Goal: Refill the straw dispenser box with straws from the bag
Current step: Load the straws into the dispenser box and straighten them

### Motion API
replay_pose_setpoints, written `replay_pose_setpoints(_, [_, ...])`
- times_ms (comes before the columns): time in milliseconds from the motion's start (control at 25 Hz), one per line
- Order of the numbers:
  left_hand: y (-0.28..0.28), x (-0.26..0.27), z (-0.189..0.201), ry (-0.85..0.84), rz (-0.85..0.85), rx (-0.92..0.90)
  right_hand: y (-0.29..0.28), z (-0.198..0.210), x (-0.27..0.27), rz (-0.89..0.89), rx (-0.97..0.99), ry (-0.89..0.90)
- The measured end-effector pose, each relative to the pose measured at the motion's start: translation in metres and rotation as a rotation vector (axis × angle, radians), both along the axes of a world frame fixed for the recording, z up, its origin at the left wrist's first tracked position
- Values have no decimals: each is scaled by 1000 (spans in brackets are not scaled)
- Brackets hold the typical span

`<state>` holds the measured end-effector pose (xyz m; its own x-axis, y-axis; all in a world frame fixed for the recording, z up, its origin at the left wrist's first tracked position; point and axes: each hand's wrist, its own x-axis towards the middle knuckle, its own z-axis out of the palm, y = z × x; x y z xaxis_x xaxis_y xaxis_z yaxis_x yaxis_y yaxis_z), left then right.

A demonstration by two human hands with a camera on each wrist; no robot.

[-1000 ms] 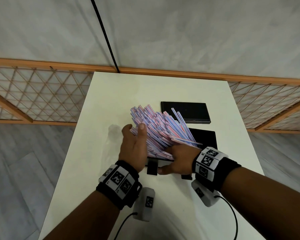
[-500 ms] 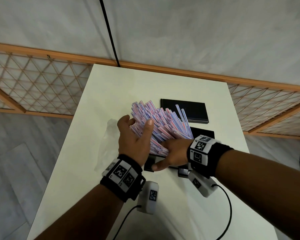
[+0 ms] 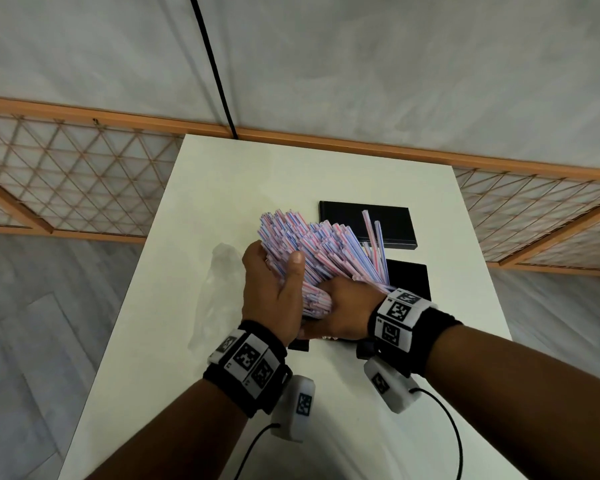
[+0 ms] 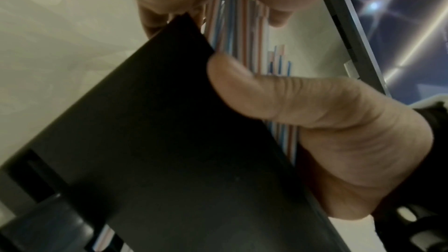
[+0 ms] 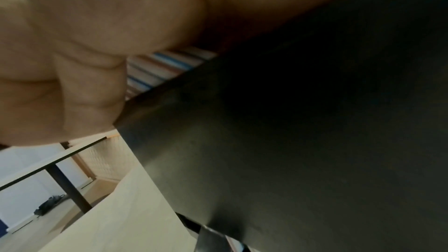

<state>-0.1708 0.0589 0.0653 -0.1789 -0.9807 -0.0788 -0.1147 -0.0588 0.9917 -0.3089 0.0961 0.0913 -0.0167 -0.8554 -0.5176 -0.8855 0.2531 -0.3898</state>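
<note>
A thick bundle of red, white and blue striped straws (image 3: 312, 247) fans up and away over the black dispenser box (image 3: 409, 278). My left hand (image 3: 274, 271) grips the bundle's left side, thumb across the front. At the bundle's near end my right hand (image 3: 343, 303) holds the straws over the box's front. The left wrist view shows the right thumb (image 4: 261, 93) lying on the box wall (image 4: 169, 141), with straws (image 4: 232, 26) behind it. The right wrist view shows straws (image 5: 164, 68) between my palm and the box (image 5: 315, 141). The box's inside is hidden.
The crumpled clear plastic bag (image 3: 219, 289) lies on the white table (image 3: 257, 174) left of my hands. A flat black lid (image 3: 347, 216) sits behind the box. Two loose straws (image 3: 369, 233) stick up at the bundle's right. Wrist-camera cables trail near the table's front edge.
My hands have drawn closer together and squeezed the fanned straws into a tighter, more upright bundle over the box. The left thumb has wrapped further across the straws.
</note>
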Motion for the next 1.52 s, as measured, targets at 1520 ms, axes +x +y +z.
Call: replay_pose_setpoints(1520, [-8, -5, 6, 80, -2, 224, 18, -10, -34, -220, -119, 66])
